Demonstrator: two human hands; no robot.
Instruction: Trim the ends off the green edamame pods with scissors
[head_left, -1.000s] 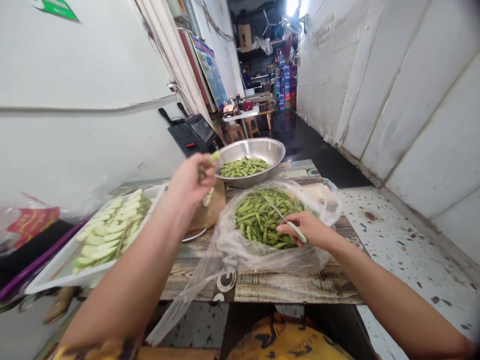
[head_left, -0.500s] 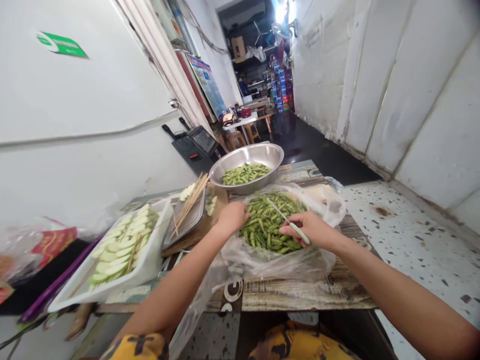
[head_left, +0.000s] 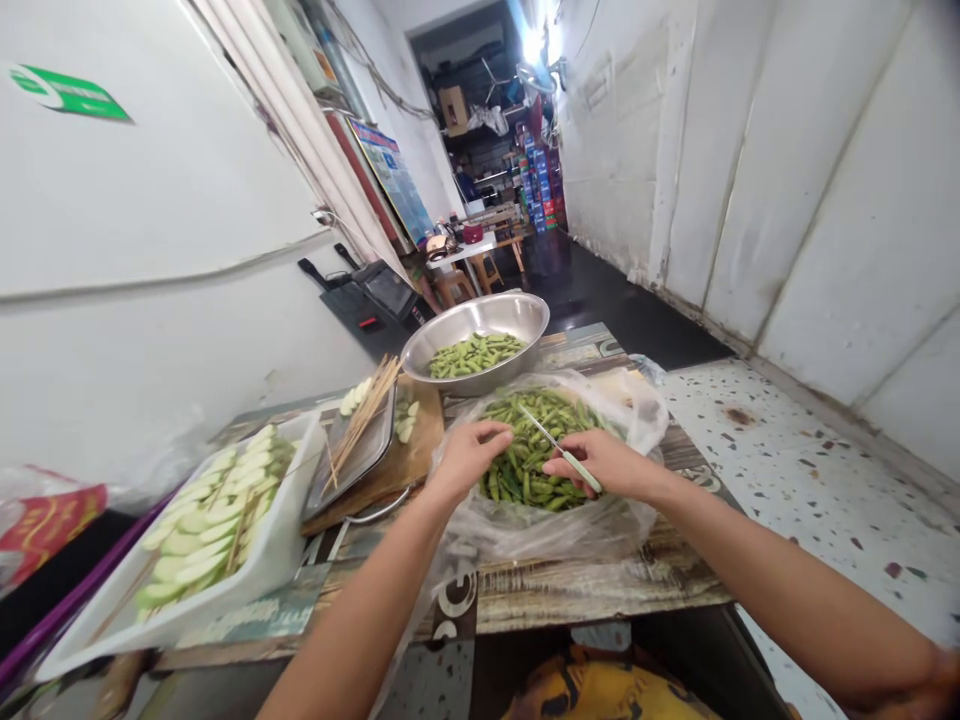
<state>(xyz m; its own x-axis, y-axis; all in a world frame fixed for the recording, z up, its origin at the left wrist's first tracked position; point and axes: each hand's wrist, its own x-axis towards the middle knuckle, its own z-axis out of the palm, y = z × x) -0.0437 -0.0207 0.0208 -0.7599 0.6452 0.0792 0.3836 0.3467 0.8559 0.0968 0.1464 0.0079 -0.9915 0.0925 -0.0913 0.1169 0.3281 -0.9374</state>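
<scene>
A heap of green pods [head_left: 537, 450] lies in a clear plastic bag [head_left: 525, 525] on the wooden table [head_left: 600, 580]. My left hand [head_left: 466, 455] reaches into the pile at its left edge, fingers curled onto a pod. My right hand [head_left: 607, 463] rests on the pile's right side, closed on the pale green handle of a small knife [head_left: 559, 450] whose blade points up and left over the pods. Behind the bag stands a steel bowl [head_left: 480, 325] holding more green pods.
A white tray [head_left: 277, 545] of pale green slices on skewers sits at the left. A metal tray [head_left: 360, 450] with bamboo skewers lies on a wooden board [head_left: 405, 465]. A black card machine [head_left: 382, 290] stands behind. Speckled floor lies to the right.
My left hand came down from near the steel bowl, where it held a pod, into the bag's pile. My right hand stayed on the pods with the knife.
</scene>
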